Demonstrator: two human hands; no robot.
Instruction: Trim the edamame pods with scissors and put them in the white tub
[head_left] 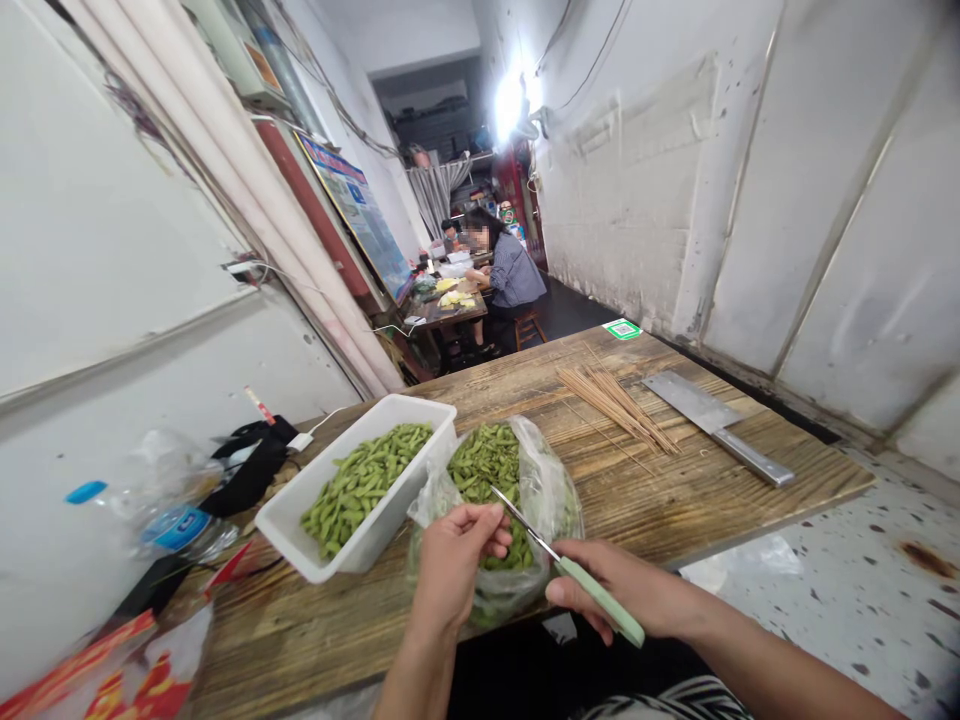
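My right hand (626, 585) grips green-handled scissors (600, 597), their metal blades slanting up and left over the bag. My left hand (461, 555) is closed in a pinch close to the blade tips; anything between its fingertips is hidden. Beneath both hands stands a clear plastic bag (551, 475), its mouth spread wide, full of green edamame pods (486, 462). To its left a white plastic tub (279, 520) contains more edamame pods (367, 480).
Thin wooden skewers (619, 405) and a cleaver (694, 405) lie to the right on the wooden table (720, 520). A water bottle (180, 528) and a red-and-white packet (150, 670) are at the left. Farther back, a person (514, 270) sits at another table.
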